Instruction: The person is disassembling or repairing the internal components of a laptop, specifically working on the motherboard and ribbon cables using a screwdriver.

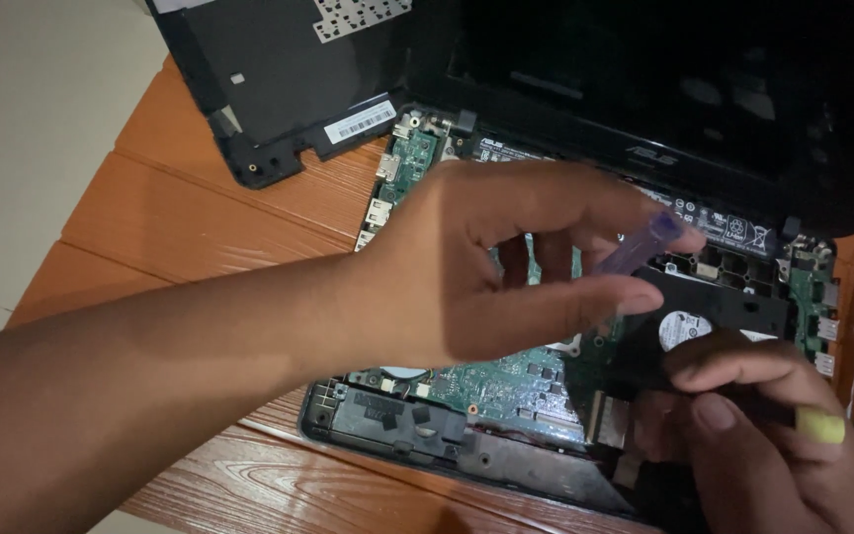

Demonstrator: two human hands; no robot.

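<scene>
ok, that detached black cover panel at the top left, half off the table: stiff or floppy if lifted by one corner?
The black cover panel is thin moulded plastic with cut-outs, so it probably flexes a little and feels light for its size. Its corner overhangs the wooden table, so a push could tip it off. Thin edges near the screw hole may crack.

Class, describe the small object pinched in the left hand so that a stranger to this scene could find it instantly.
Start at the opened laptop with its green circuit board bared, lying on the orange wooden table. Above its middle hovers the left hand. Between its thumb and fingertips sits a small translucent purple piece, the only see-through, violet thing among black plastic and green board.
</scene>
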